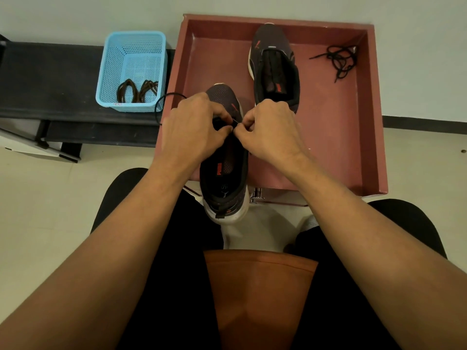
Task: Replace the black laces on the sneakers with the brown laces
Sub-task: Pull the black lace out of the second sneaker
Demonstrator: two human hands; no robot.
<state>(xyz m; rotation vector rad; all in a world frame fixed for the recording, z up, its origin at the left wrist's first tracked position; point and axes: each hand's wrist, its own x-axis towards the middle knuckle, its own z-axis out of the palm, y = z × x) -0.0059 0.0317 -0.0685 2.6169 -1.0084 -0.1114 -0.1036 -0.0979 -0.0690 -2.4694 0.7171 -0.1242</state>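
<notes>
Fingers [225,129], L+R, on blk lace [157,108]

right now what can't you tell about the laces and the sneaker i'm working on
- Near sneaker eyelets: head view, the left hand and right hand cover them, so how much black lace is threaded is hidden.
- Brown laces in the blue basket: head view, too small and tangled to count.
- Far sneaker eyelets: head view, too dark to make out.
</notes>
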